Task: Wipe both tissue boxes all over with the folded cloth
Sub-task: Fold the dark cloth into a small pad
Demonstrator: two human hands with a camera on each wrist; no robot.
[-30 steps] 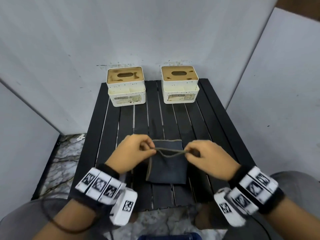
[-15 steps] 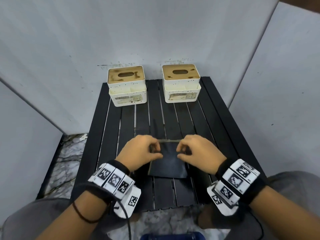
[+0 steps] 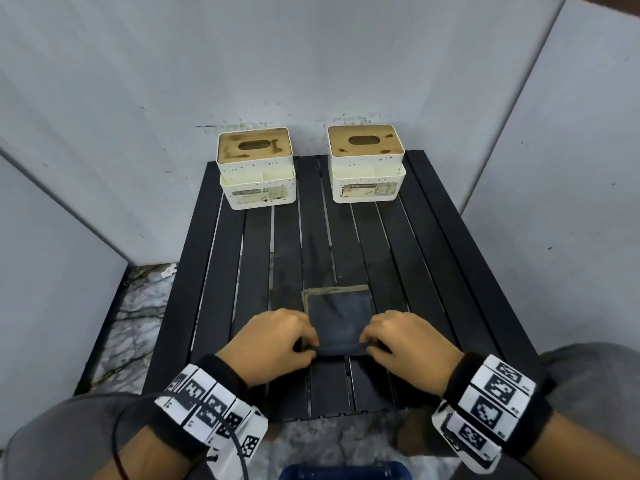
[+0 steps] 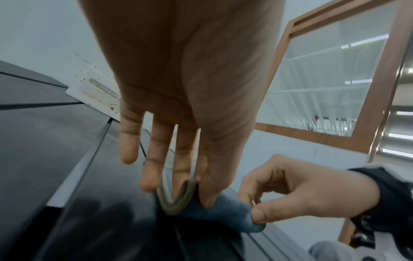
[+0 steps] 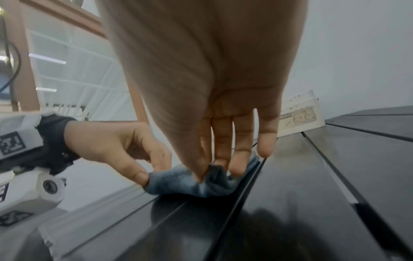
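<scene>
Cloth (image 3: 340,320) lay soft and limp, well short of both tissue boxes (image 3: 257,168); left hand (image 3: 277,342) and right hand (image 3: 408,341) each pinched a near corner.

A dark folded cloth (image 3: 339,320) lies on the black slatted table (image 3: 433,271). The left hand (image 3: 277,341) and right hand (image 3: 405,341) pinch its near corners. Two stained white tissue boxes, left (image 3: 258,178) and right (image 3: 367,171), stand well apart from the cloth at the far edge.
</scene>
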